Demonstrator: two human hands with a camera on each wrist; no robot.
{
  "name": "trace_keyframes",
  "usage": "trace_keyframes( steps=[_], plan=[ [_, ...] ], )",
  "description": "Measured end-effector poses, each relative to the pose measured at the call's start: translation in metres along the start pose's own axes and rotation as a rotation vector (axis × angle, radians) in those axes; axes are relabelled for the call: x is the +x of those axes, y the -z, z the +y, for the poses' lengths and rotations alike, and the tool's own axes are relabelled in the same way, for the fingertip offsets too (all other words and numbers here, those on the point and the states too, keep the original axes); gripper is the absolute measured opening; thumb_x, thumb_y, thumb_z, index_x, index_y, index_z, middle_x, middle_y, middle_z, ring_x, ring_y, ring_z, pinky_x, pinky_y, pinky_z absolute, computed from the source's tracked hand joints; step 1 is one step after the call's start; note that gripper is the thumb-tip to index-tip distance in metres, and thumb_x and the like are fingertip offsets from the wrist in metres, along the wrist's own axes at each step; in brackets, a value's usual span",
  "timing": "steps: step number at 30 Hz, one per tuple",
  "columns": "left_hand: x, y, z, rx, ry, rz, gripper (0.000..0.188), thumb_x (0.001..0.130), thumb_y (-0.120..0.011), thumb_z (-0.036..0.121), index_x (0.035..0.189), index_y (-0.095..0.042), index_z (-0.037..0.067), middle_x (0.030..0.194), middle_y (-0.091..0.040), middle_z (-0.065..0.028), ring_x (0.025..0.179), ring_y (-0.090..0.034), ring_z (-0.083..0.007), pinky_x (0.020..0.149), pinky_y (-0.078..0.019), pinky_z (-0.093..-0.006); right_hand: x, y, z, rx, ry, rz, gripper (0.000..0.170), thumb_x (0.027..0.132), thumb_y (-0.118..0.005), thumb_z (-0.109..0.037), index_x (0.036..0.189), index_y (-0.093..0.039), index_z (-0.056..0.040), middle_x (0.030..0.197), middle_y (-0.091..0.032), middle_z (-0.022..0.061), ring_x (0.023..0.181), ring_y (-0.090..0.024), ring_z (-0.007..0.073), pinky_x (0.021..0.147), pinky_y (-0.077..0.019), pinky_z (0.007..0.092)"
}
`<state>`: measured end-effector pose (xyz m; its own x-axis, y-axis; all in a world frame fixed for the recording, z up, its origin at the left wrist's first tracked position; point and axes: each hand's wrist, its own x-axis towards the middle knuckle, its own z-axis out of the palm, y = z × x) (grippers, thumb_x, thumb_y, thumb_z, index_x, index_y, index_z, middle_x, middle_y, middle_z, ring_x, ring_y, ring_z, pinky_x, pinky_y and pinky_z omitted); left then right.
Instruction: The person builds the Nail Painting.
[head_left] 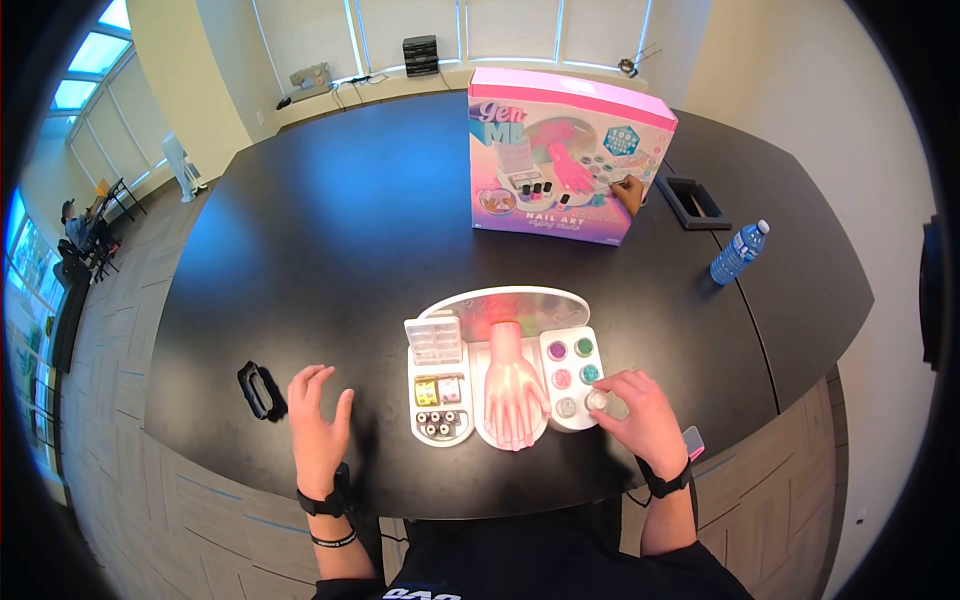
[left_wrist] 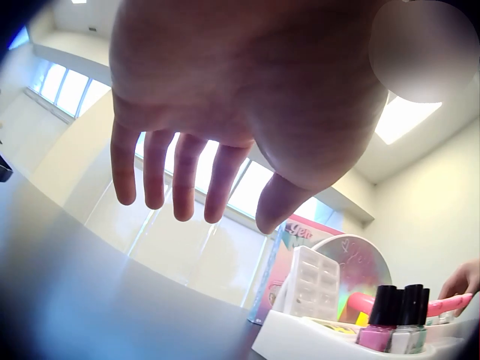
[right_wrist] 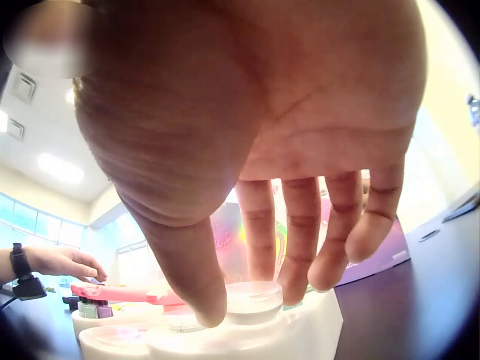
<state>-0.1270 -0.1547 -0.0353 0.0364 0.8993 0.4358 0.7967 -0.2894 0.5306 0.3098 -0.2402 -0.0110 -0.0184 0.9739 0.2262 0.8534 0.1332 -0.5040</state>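
The right hand (head_left: 642, 418) pinches a small clear round pot (head_left: 597, 400) between thumb and fingers, at the lower right of the white tray (head_left: 572, 337). In the right wrist view, the pot (right_wrist: 255, 302) sits between the thumb and fingertips. Other pots of purple (head_left: 557, 351), green, pink and teal glitter lie in that tray. A pink model hand (head_left: 511, 385) stands in the middle, with small polish bottles (head_left: 437, 424) at the left. The left hand (head_left: 320, 430) hovers left of the set, fingers spread and holding nothing; its palm (left_wrist: 247, 90) fills the left wrist view.
Behind the set stands a pink nail art box (head_left: 570, 160). A water bottle (head_left: 740, 253) and a black tray (head_left: 693, 204) are at the right. A black strap-like object (head_left: 260, 391) lies left of the left hand. A person (head_left: 88, 228) sits far off at the left.
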Motion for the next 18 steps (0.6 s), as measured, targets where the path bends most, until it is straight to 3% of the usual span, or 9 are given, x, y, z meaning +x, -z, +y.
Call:
trace_keyframes(
  steps=[11, 18],
  plan=[
    [0.001, 0.018, -0.062, 0.153, 0.131, 0.136, 0.036, 0.100, -0.075, 0.016, 0.131, -0.065, 0.002, 0.139, -0.063, -0.0178, 0.134, -0.058, -0.0403, 0.115, -0.0463, -0.0477, -0.001, 0.001, -0.004, -0.016, -0.025, -0.012, 0.033, 0.083, -0.088, -0.015, 0.113, -0.079, -0.0057, 0.108, -0.076, 0.0077, 0.104, -0.067, 0.0317, 0.095, -0.0560, 0.0440],
    [-0.005, 0.022, -0.125, 0.263, 0.393, 0.197, 0.047, 0.100, -0.078, 0.026, 0.137, -0.064, 0.002, 0.153, -0.056, -0.0237, 0.141, -0.053, -0.0446, 0.118, -0.0446, -0.0514, -0.002, 0.002, -0.002, -0.013, -0.019, -0.001, 0.030, 0.084, -0.088, -0.014, 0.111, -0.079, -0.0059, 0.109, -0.076, 0.0079, 0.103, -0.067, 0.0319, 0.094, -0.0562, 0.0437]
  ],
)
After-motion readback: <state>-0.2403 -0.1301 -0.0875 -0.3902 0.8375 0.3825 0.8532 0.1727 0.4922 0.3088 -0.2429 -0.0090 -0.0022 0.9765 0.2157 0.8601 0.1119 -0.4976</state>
